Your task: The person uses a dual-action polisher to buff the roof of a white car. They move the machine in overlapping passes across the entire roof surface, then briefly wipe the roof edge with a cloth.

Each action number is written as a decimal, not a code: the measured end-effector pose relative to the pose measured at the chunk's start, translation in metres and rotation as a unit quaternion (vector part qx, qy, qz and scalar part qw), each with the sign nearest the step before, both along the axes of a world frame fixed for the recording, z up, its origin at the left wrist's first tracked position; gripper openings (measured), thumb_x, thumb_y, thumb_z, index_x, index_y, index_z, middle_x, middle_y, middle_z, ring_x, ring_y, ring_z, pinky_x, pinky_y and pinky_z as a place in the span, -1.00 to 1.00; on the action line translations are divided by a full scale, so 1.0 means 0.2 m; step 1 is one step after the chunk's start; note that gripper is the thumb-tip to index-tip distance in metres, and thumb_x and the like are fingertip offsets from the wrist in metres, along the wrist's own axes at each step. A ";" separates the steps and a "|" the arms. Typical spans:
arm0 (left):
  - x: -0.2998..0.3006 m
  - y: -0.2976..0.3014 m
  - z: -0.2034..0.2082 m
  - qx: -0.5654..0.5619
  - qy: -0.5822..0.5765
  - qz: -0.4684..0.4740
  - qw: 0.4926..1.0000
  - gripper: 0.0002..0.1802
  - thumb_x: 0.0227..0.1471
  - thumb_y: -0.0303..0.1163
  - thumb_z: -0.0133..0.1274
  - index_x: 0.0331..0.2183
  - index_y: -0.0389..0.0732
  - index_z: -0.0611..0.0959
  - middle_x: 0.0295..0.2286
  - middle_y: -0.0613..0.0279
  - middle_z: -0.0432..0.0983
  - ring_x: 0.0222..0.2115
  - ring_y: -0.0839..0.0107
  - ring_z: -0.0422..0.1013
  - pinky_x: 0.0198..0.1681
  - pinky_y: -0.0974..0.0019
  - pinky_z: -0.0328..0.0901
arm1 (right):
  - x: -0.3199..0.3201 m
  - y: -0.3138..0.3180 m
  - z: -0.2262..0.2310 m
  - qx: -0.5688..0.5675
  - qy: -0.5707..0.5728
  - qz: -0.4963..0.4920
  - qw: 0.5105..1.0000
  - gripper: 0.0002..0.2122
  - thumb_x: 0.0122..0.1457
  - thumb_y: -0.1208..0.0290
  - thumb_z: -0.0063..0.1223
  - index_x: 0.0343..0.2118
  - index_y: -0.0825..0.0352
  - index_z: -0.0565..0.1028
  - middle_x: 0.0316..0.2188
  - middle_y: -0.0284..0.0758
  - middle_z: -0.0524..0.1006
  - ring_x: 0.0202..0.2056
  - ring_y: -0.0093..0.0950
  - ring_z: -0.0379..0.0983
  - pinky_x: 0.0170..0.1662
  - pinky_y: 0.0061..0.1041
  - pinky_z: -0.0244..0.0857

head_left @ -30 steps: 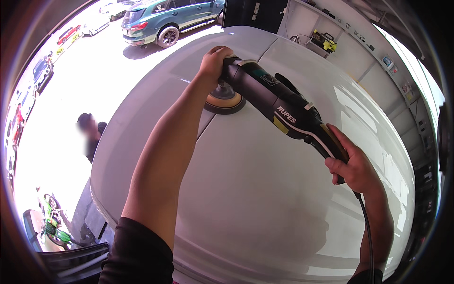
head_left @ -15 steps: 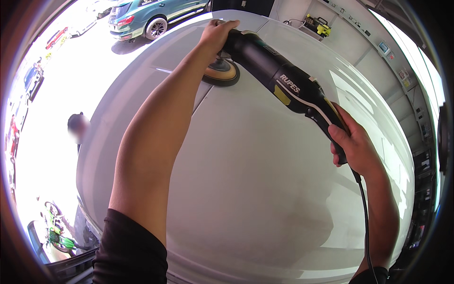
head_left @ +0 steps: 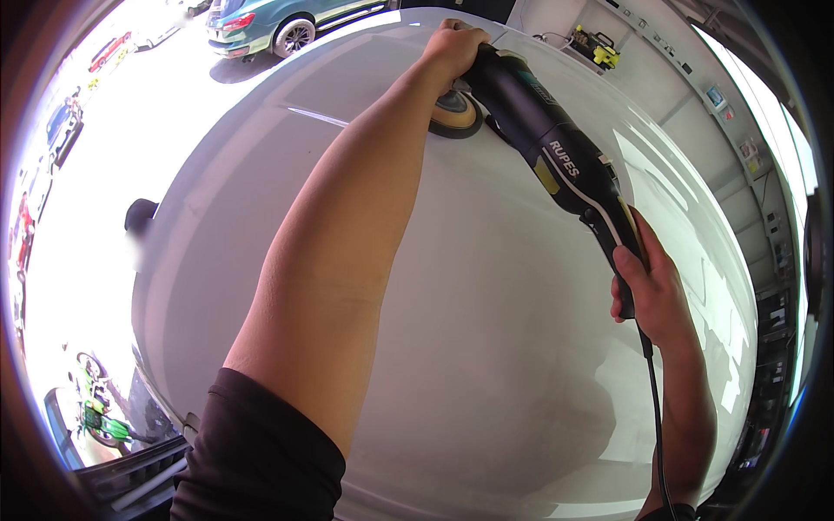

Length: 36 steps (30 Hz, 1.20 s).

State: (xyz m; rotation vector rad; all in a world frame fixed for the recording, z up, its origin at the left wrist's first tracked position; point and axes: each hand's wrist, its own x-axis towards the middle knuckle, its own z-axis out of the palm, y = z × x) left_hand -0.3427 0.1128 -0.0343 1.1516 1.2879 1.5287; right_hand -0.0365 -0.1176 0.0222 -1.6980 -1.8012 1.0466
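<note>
A long black car polisher [head_left: 530, 113] with yellow-green side patches stretches from the far middle toward the right over a white, glossy car panel [head_left: 486, 347]. At its head end, my left hand [head_left: 456, 50] is closed over the front; some of its fingers are hidden behind the wrist and tool. My right hand [head_left: 653, 286] wraps round the rear handle, thumb on top. The round polishing pad [head_left: 456, 113], tan with a dark rim, lies against the panel below the head, partly covered by my left forearm. A black power cord [head_left: 658, 417] trails from the handle down past my right forearm.
Beyond the panel's far left edge stands a teal car [head_left: 282, 26]. A person in a dark cap [head_left: 141, 215] is at the left edge. A green motorbike [head_left: 106, 425] stands lower left. Against the right wall sits a yellow-green and black machine [head_left: 599, 50].
Both hands have carried the polisher; its head and pad moved right and slightly farther away. The handle has dropped a little nearer. My left forearm has swung right. Both grips stay closed.
</note>
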 end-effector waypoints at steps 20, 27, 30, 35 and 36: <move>-0.02 -0.02 0.02 -0.011 0.011 0.000 1.000 -0.37 0.02 -0.17 0.19 0.11 -0.11 0.42 -0.16 0.09 0.52 -0.29 0.34 0.53 -0.21 0.15 0.43 | 0.00 0.01 -0.01 -0.005 0.009 0.010 1.000 -0.42 0.32 0.13 0.04 0.35 0.14 0.20 -0.60 -0.43 0.37 -0.63 -0.64 0.34 -0.54 -0.55 0.33; 0.02 0.00 0.02 -0.018 0.001 -0.010 1.000 -0.35 0.02 -0.20 0.17 0.12 -0.18 0.39 -0.13 0.04 0.53 -0.29 0.28 0.55 -0.24 0.19 0.46 | 0.00 0.01 -0.01 -0.003 0.001 -0.001 1.000 -0.41 0.32 0.08 0.04 0.35 0.14 0.20 -0.61 -0.42 0.37 -0.64 -0.64 0.33 -0.55 -0.54 0.32; 0.06 0.03 0.03 -0.025 0.016 -0.003 1.000 -0.40 0.03 -0.17 0.18 0.09 -0.10 0.43 -0.17 0.10 0.54 -0.31 0.33 0.54 -0.26 0.15 0.43 | 0.03 0.02 -0.03 -0.002 0.017 -0.004 1.000 -0.41 0.31 0.06 0.04 0.34 0.15 0.21 -0.61 -0.42 0.37 -0.64 -0.64 0.34 -0.56 -0.55 0.31; 0.02 0.15 0.02 0.008 0.025 -0.020 0.999 -0.44 0.05 -0.18 0.18 0.07 -0.08 0.44 -0.19 0.12 0.56 -0.35 0.33 0.56 -0.28 0.14 0.44 | -0.02 0.04 0.01 -0.013 0.001 -0.012 1.000 -0.43 0.32 0.08 0.03 0.34 0.11 0.21 -0.61 -0.43 0.37 -0.65 -0.64 0.34 -0.55 -0.55 0.31; -0.02 0.15 0.01 0.011 0.032 -0.021 0.999 -0.45 0.06 -0.18 0.18 0.06 -0.09 0.44 -0.21 0.12 0.57 -0.36 0.33 0.57 -0.29 0.16 0.45 | -0.03 0.05 0.00 -0.016 -0.002 -0.011 1.000 -0.43 0.32 0.09 0.03 0.34 0.11 0.22 -0.62 -0.44 0.37 -0.65 -0.64 0.34 -0.55 -0.55 0.31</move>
